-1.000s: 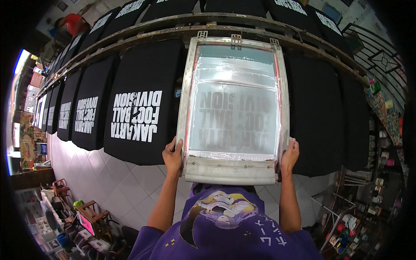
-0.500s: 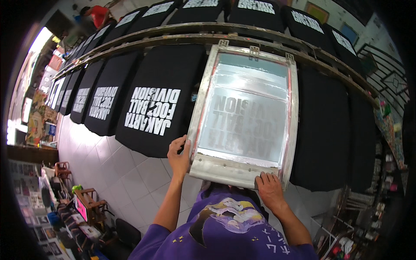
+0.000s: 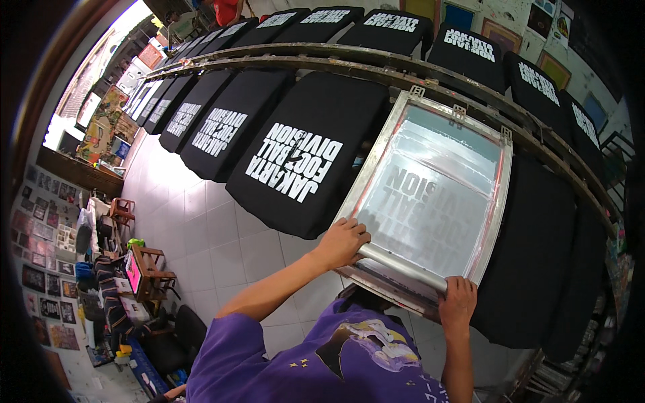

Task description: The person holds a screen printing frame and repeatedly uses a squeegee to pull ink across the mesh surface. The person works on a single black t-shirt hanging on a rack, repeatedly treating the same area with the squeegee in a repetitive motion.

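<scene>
A metal-framed printing screen (image 3: pixel 443 195), hinged by brackets at its far end, lies over a board in the near row, with reversed lettering showing faintly through its pale mesh. My left hand (image 3: pixel 342 242) curls its fingers over the screen's near left corner and front bar. At the other end of that bar, my right hand (image 3: pixel 457 301) is closed over the near right corner. Left of the screen is a black shirt (image 3: pixel 300 134) on a board, printed with large white block lettering. A plain black shirt (image 3: pixel 531 242) covers the board to the right.
Two long rails (image 3: pixel 427 72) carry rows of black shirts on boards. A person in red (image 3: pixel 227 10) is at the far end. Stools (image 3: pixel 121 212), a wooden chair (image 3: pixel 151 269) and clutter stand lower left on the tiled floor (image 3: pixel 201 248), near a small piece of another arm (image 3: pixel 176 393).
My hands have moved from the screen's sides to its near corners and front bar. The view has turned and tilted, so the screen appears farther right and angled.
</scene>
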Tool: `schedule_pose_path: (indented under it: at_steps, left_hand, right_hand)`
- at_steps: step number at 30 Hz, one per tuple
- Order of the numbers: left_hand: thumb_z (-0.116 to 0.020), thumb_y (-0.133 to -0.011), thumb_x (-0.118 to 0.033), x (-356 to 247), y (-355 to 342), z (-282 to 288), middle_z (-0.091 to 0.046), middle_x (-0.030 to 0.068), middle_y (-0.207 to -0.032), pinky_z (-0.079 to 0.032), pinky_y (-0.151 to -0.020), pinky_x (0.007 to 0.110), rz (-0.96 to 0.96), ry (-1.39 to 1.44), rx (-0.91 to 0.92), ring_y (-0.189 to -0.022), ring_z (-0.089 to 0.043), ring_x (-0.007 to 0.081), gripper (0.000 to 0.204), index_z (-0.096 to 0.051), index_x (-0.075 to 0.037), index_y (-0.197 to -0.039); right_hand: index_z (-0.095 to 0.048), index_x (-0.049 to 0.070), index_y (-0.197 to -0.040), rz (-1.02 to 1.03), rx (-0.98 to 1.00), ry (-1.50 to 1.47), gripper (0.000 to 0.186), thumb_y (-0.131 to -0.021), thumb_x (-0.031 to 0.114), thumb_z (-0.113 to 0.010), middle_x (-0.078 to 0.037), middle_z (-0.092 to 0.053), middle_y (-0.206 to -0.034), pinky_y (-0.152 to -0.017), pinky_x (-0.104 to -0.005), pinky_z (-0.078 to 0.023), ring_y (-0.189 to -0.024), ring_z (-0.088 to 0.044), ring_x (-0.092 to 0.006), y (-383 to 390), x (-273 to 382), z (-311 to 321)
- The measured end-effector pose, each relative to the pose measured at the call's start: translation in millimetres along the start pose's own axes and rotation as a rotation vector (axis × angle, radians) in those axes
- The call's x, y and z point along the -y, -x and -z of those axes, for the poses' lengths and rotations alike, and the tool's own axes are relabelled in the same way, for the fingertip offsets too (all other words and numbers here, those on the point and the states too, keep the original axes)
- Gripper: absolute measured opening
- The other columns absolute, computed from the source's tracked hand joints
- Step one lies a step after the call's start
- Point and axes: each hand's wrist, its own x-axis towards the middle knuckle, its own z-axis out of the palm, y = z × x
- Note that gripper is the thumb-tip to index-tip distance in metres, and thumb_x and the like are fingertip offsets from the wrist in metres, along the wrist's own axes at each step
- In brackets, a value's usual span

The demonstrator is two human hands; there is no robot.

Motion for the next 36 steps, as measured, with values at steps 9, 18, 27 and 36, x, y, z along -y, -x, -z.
schedule_pose_path:
  at_steps: [9,18,27,36]
  left_hand:
    - [-0.08,-0.061,-0.016,7,-7,4,-0.059,0.0036,-0.101,-0.049,-0.089,0.036,-0.069,0.129,0.025,-0.1,-0.057,0.0236,0.045,-0.064,-0.01,-0.103]
    - [-0.064,-0.08,-0.014,-2,24,-27,-0.06,0.0068,-0.112,-0.048,-0.09,0.039,-0.019,0.145,-0.082,-0.106,-0.056,0.0253,0.022,-0.067,-0.006,-0.099]
    - [-0.069,-0.072,-0.013,3,13,-26,-0.061,0.0066,-0.112,-0.049,-0.092,0.04,-0.016,0.13,-0.039,-0.109,-0.057,0.0253,0.035,-0.071,-0.009,-0.106]
    - [-0.079,-0.066,-0.011,59,-132,22,-0.071,0.005,-0.103,-0.056,-0.081,0.042,-0.012,0.149,-0.211,-0.1,-0.066,0.0288,0.036,-0.075,-0.012,-0.103]
  right_hand:
    - [-0.061,0.005,-0.087,-0.023,-0.111,-0.017,0.035,-0.056,-0.003,-0.075,-0.012,-0.062,-0.087,-0.085,-0.0449,-0.044,-0.091,-0.061,-0.0344,3,-8,-10]
    - [-0.061,0.005,-0.089,-0.063,-0.22,0.052,0.023,-0.068,-0.005,-0.061,-0.013,-0.059,-0.085,-0.084,-0.0454,-0.044,-0.088,-0.059,-0.0365,26,9,-33]
    - [-0.062,0.004,-0.088,-0.025,-0.194,0.002,0.026,-0.063,-0.005,-0.064,-0.013,-0.062,-0.084,-0.088,-0.047,-0.045,-0.087,-0.061,-0.0355,22,-8,-32]
    - [-0.066,0.008,-0.087,0.014,-0.287,0.097,0.039,-0.052,-0.001,-0.081,-0.01,-0.067,-0.089,-0.094,-0.0482,-0.046,-0.09,-0.064,-0.0323,-124,-71,-1]
